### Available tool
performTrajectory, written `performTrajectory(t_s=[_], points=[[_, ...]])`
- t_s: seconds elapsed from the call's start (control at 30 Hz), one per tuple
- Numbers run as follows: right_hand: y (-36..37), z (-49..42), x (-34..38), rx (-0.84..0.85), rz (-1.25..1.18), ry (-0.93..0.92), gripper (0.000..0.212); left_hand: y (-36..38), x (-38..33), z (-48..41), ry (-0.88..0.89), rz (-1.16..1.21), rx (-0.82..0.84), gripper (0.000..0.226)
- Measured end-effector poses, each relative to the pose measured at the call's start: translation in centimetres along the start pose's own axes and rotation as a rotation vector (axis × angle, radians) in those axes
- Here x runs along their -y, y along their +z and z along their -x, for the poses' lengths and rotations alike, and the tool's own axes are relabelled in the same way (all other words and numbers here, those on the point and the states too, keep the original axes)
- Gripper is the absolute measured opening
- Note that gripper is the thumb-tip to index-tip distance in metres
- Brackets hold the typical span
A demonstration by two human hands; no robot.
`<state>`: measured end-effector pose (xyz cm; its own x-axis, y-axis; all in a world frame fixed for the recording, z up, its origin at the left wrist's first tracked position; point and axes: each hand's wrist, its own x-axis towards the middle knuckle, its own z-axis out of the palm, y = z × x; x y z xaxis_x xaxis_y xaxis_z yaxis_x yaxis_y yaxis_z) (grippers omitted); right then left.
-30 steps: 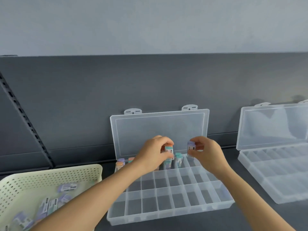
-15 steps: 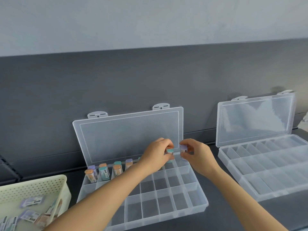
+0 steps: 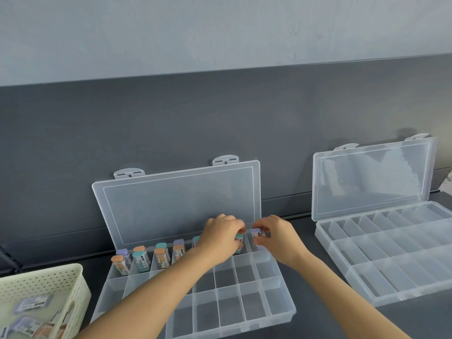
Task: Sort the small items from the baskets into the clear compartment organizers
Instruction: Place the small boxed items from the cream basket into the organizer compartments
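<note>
Over the back row of the open clear organizer, the left hand grips a teal-capped item, while the right hand pinches a purple-capped item.

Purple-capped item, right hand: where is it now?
Head view, centre: the purple-capped item is pinched in the right hand at the back row's right end of the left organizer, just right of the teal-capped item in the left hand.

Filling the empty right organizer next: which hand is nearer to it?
Right. The right hand lies left of the empty organizer, apart from it; the left hand lies farther left.
</note>
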<state>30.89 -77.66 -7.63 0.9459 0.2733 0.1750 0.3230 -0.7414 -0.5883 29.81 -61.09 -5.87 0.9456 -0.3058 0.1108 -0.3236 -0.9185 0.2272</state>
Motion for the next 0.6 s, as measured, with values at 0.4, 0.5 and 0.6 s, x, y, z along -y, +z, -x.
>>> performTrajectory(t_s=[0.4, 0.5, 0.6], points=[[0.23, -0.15, -0.49, -0.013, -0.006, -0.013, 0.018, -0.11, -0.17, -0.03, 0.021, -0.051, 0.006, 0.026], [0.20, -0.36, -0.42, -0.029, -0.023, -0.016, 0.021, -0.27, -0.10, 0.14, 0.023, -0.061, -0.006, 0.024], [0.42, -0.31, -0.37, 0.000, 0.035, -0.036, 0.020, -0.35, -0.07, 0.21, 0.010, -0.078, -0.016, 0.022]])
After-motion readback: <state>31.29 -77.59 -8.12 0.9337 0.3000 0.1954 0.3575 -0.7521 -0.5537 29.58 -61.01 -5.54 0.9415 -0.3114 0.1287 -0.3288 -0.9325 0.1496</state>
